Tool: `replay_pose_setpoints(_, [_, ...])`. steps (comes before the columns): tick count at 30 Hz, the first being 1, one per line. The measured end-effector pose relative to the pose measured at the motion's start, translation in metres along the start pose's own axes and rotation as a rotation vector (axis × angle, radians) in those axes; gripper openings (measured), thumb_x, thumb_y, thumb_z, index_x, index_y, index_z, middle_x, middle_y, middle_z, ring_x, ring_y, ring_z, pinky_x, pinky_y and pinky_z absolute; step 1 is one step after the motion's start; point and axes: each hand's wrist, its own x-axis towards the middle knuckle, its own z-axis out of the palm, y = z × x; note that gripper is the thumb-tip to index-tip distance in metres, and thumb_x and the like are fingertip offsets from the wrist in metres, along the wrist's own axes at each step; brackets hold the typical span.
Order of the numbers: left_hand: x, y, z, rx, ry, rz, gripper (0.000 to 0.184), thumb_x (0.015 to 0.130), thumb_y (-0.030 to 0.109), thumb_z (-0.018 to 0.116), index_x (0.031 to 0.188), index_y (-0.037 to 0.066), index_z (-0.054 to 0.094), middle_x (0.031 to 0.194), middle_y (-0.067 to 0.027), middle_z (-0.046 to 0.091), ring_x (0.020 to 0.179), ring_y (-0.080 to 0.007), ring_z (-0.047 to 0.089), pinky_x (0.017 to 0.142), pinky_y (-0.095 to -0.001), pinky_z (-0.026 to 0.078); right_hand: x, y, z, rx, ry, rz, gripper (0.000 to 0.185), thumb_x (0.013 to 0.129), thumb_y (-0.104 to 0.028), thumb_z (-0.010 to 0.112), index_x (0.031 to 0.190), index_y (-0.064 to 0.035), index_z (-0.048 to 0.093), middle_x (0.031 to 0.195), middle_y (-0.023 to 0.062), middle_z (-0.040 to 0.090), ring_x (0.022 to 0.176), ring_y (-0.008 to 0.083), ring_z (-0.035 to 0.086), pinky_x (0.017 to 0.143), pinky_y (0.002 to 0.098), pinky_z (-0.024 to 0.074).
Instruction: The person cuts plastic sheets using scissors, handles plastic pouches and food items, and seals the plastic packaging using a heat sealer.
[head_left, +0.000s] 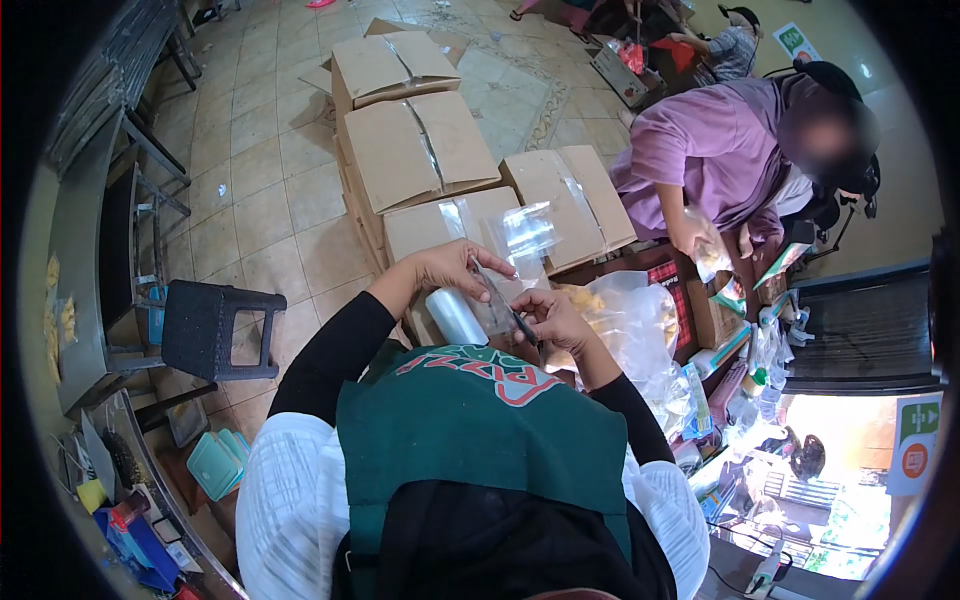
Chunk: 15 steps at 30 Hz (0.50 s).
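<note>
My left hand [455, 270] is closed on a strip of clear plastic film [490, 312], pinched between thumb and fingers. My right hand [556, 322] is close by on the right, with its fingers closed around a thin dark tool [523, 326]; its kind is too small to tell. A roll of clear plastic [456, 317] lies just below my left hand, in front of my green apron [470, 440]. More shiny clear plastic [528, 230] rests on the cartons beyond my hands.
Several taped cardboard boxes [420, 150] stand ahead. A large translucent bag [630, 320] with yellowish contents lies to the right. Another person in a purple top [705, 140] handles a small packet [711, 252] at the right. A dark plastic stool [215, 330] stands at the left.
</note>
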Motion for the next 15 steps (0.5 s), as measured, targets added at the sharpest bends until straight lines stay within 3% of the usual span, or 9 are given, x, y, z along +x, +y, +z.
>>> replay_pose_setpoints(8, [0.0046, -0.0060, -0.0048, 0.016, -0.006, -0.056, 0.057, 0.063, -0.004, 0.076, 0.117, 0.002, 0.057, 0.109, -0.0023, 0.062, 0.085, -0.0042, 0.057, 0.074, -0.0198, 0.048, 0.0020, -0.0063, 0.0037, 0.026, -0.018, 0.006, 0.041, 0.063, 0.006, 0.074, 0.100, 0.0040, 0.058, 0.082, 0.0061, 0.063, 0.070, 0.0100, 0.062, 0.062, 0.0204, 0.0497])
replay_pose_setpoints(15, [0.0020, 0.0023, 0.0025, 0.105, -0.009, -0.046, 0.057, 0.062, -0.002, 0.077, 0.115, 0.002, 0.058, 0.104, -0.0019, 0.063, 0.084, -0.0047, 0.057, 0.073, -0.0201, 0.048, 0.0018, -0.0084, 0.0041, 0.038, -0.014, -0.001, 0.041, 0.064, 0.005, 0.074, 0.101, 0.0024, 0.057, 0.084, 0.0061, 0.062, 0.073, 0.0103, 0.061, 0.066, 0.0213, 0.0494])
